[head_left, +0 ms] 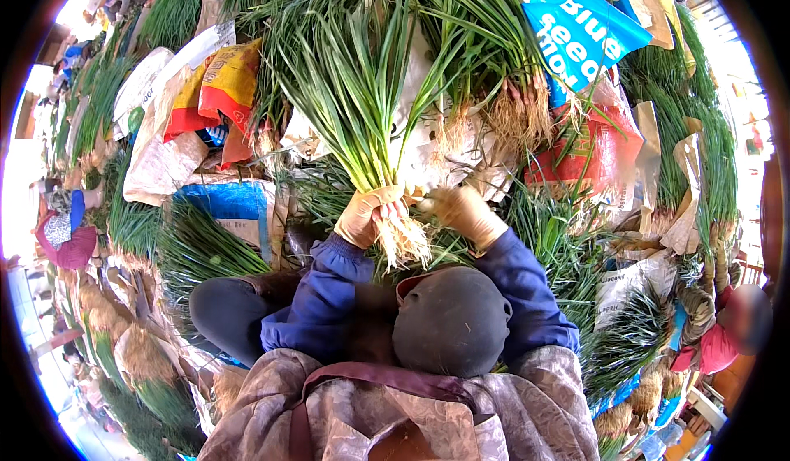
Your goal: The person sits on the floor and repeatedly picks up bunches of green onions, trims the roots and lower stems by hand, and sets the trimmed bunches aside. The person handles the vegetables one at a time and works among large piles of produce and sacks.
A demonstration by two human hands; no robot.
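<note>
My left hand [362,219], in a tan glove, is closed around a bunch of spring onions [360,107] just above its roots. The long green leaves fan out away from me. Pinkish stem ends and pale, stringy roots [402,243] hang below the grip, toward my knees. Close by on the right is my right hand [466,217], gloved alike, its fingers turned toward the bunch. Motion smears those fingers, and I cannot make out whether they pinch anything.
More spring onions with roots [518,111] lie beyond my hands. Around them are a blue printed sack [576,33], a red sack [586,152], and a red and yellow sack [222,83]. Loose leaves [543,227] lie at right. Other people sit at far left [70,235] and far right [720,329].
</note>
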